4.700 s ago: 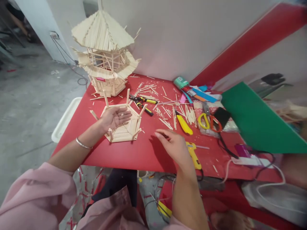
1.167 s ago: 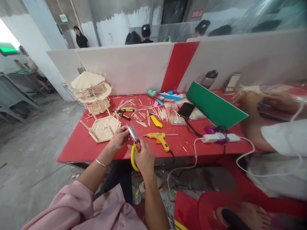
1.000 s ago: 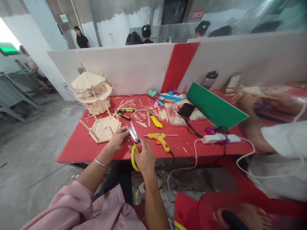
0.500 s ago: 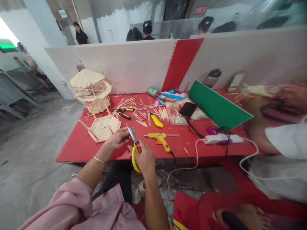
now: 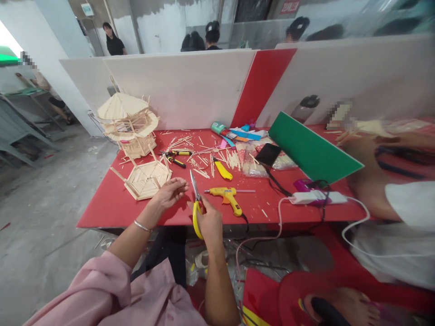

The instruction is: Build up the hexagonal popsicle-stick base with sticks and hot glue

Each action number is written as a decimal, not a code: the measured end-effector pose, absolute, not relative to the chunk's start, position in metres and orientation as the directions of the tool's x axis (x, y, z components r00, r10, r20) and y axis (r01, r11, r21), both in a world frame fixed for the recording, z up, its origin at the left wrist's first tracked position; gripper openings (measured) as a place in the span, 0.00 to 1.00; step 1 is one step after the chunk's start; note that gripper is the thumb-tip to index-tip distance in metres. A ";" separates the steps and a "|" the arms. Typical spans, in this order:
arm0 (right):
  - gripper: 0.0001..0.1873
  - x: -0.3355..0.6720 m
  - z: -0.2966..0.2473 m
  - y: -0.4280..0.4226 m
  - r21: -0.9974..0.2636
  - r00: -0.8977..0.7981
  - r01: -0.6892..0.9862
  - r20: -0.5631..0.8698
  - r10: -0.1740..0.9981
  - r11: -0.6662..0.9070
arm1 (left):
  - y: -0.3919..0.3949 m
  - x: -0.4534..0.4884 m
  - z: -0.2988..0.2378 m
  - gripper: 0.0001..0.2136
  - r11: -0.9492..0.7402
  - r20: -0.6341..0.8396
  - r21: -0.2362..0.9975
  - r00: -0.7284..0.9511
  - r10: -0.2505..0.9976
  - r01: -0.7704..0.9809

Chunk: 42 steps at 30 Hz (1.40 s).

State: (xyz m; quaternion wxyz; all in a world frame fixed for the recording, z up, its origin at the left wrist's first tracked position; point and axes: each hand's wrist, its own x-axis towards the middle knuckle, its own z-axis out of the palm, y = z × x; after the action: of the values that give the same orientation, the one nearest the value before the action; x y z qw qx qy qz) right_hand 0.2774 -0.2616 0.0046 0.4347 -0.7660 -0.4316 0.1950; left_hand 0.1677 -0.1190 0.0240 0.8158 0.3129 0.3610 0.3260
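Observation:
My right hand grips yellow-handled scissors over the front edge of the red table, blades pointing up and away, nearly closed. My left hand hovers just left of the blades with its fingertips drawn together; what they pinch is too small to make out. Just beyond my left hand lies a flat hexagonal base made of wooden sticks. A stick-built pagoda model stands behind it at the table's far left.
A yellow glue gun lies right of the scissors. Loose sticks, pliers, a yellow utility knife, a phone, a green board and a power strip spread farther back. Another person's arm rests at right.
My left hand has drawn away from the scissor blades to the left. The scissors have shifted right and tilted more upright, their blades closing. The view has dipped slightly.

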 end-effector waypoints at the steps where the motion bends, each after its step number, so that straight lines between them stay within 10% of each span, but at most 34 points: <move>1: 0.34 0.278 0.005 -0.262 -0.834 0.551 0.491 0.072 0.832 -0.253 | -0.120 0.168 0.025 0.09 0.587 -0.375 0.746 0.531 0.760 -0.315; 42: 0.26 0.264 0.014 -0.263 -0.588 0.501 0.736 0.141 0.854 -0.335 | -0.111 0.167 -0.002 0.16 0.502 -0.228 0.771 0.568 0.791 -0.391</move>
State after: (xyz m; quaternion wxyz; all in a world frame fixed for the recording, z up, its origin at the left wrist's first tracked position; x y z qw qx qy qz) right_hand 0.2640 -0.2625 0.0135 0.3038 -0.8112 -0.4901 0.0968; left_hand 0.1669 -0.1107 -0.0021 0.8162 0.3431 0.2917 0.3621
